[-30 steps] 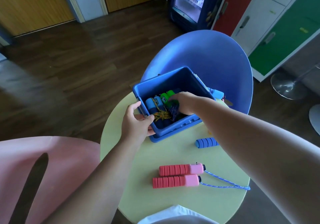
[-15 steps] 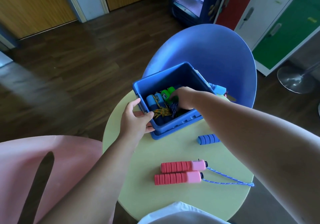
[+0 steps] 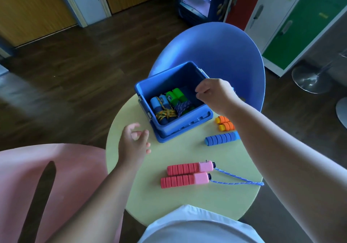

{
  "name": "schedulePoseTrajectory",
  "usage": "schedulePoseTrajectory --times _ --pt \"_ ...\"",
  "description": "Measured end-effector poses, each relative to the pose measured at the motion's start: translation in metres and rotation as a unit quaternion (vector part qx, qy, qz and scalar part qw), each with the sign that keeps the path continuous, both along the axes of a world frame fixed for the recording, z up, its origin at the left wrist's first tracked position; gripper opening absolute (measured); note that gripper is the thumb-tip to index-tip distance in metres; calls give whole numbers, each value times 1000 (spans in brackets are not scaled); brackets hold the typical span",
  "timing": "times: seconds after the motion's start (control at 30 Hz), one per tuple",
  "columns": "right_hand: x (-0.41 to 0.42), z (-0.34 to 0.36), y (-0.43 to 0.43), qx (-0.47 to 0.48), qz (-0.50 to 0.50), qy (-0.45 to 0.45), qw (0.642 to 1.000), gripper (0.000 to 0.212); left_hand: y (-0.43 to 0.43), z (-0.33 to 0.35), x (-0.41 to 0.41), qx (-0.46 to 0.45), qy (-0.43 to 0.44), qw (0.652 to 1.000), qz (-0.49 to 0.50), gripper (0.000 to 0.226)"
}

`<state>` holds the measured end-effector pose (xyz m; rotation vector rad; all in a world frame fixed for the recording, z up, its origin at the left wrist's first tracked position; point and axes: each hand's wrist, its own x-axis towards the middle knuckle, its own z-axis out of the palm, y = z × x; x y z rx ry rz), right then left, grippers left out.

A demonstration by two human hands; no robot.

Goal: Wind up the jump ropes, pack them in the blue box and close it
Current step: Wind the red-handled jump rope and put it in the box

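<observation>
The open blue box (image 3: pixel 180 128) stands at the far side of the round yellow-green table (image 3: pixel 169 195). Inside lie a wound blue-handled rope (image 3: pixel 159 105) with a yellow-orange cord and a wound green-handled rope (image 3: pixel 175 94) with a dark blue cord. My right hand (image 3: pixel 214 94) hovers over the box's right rim, fingers curled, nothing visible in it. My left hand (image 3: pixel 134 143) hangs over the table just left of the box, fingers relaxed, touching nothing. A pink-handled rope (image 3: pixel 187 174) lies unwound near me, its blue cord (image 3: pixel 238 180) trailing right.
A blue foam handle (image 3: pixel 219 138) and two orange handles (image 3: pixel 225 123) lie right of the box, partly under my right arm. A blue chair (image 3: pixel 225 55) stands behind the table and a pink chair (image 3: pixel 37 167) at its left. Lockers line the back right.
My left hand has let go of the box's front left corner and drawn back toward me. My right hand has come up out of the box, leaving the green-handled rope inside.
</observation>
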<state>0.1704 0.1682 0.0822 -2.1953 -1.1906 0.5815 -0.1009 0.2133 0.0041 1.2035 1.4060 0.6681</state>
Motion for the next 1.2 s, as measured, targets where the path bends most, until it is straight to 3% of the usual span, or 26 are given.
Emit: schedulePoseTrajectory --times 0.2,0.27,0.4,0.57,0.77,0.93,1.0,1.2 --pt "-38 -40 -74 -28 18 28 999 10 -73 -21 -31 -60 62 992 -87 12" --pt "-55 -63 -91 -79 81 38 993 11 -94 -31 -38 -111 47 988 -101 11" --pt "-78 -92 -106 -188 230 24 955 31 -126 -45 -41 -189 32 971 -143 11" --pt "-77 -106 -113 -225 264 -3 938 35 -141 -58 -17 -196 7 977 -78 16" --pt "-75 -113 -132 -216 232 35 948 36 -163 -61 1 -185 -31 982 -6 31" --pt "-75 -117 -151 -184 183 149 954 34 -182 -60 23 -122 -24 990 70 55" --pt "-70 -113 -162 -162 158 209 951 36 -192 -55 27 -90 -21 989 114 47" --pt "-46 -56 -172 -48 116 392 911 33 -209 4 49 5 -120 973 199 20"
